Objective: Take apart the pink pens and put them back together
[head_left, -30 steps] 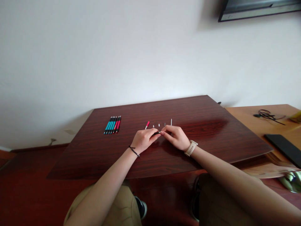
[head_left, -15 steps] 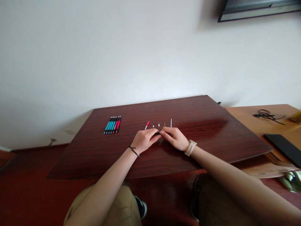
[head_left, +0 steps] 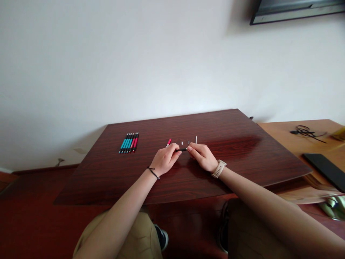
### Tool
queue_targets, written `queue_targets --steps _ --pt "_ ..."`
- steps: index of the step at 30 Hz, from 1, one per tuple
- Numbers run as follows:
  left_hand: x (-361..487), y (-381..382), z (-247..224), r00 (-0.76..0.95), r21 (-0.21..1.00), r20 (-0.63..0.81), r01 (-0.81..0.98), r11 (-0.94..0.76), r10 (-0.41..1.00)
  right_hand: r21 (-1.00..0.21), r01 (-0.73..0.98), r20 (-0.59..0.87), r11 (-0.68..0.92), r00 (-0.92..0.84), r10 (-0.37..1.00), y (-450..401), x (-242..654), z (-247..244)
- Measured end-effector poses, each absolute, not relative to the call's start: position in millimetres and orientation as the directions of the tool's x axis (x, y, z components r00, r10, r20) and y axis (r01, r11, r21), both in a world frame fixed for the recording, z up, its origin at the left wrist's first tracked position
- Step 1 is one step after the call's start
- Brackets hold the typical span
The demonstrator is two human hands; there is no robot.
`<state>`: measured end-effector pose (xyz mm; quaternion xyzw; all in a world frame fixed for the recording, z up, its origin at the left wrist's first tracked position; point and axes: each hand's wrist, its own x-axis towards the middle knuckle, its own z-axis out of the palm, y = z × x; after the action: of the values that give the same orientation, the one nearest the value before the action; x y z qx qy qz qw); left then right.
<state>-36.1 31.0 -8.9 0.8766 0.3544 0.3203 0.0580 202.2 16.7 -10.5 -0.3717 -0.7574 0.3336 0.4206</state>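
Observation:
Between my two hands lies a short black pen part (head_left: 182, 149), held level above the table. My left hand (head_left: 166, 157) is closed round its left end. The fingertips of my right hand (head_left: 201, 155) pinch its right end. Just beyond my hands lie a pink pen barrel (head_left: 169, 142), partly hidden by my left hand, a small white piece (head_left: 182, 143), a small dark piece (head_left: 188, 142) and a thin white refill (head_left: 196, 139). Farther left, several blue and pink pens (head_left: 129, 143) lie side by side in a row.
The dark wooden table (head_left: 113, 180) stands against the wall. To its right is a lighter wooden table (head_left: 283, 135) with a coiled black cable (head_left: 306, 132) and a flat black object (head_left: 325, 169). A screen (head_left: 299, 10) hangs at the upper right.
My hands have moved slightly apart and away from me, so more of the black pen part shows between them. My left hand now covers more of the pink barrel.

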Motion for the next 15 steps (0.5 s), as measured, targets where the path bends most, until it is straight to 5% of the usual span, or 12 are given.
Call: queue_targets --steps 15 --pt "-37.2 30.7 -6.3 0.532 0.392 0.511 0.555 -0.734 0.675 -0.836 0.258 0.372 0.485 -0.383 0.845 15.9 202.6 -10.4"
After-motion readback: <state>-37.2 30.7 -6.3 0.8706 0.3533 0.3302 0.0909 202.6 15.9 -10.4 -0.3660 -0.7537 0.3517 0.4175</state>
